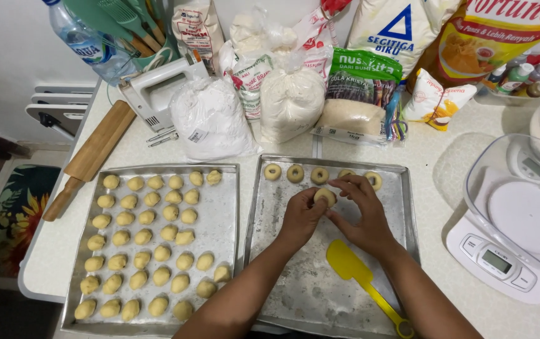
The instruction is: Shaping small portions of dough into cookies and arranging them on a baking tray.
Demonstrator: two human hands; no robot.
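My left hand [300,216] and my right hand [361,210] meet over the right metal tray [320,295], both pinching one small piece of pale dough [325,197]. Behind them, along the tray's far edge, lies a row of several ring-shaped dough pieces [294,173]. A yellow spatula [358,273] rests on the floured tray just under my right wrist. The left metal tray [220,207] holds several rows of round dough balls [151,245].
A wooden rolling pin [91,157] lies left of the trays. Bags of flour and sugar [292,100], a hand mixer [157,91] and a water bottle [85,41] stand at the back. A kitchen scale with a clear bowl [518,213] sits at the right.
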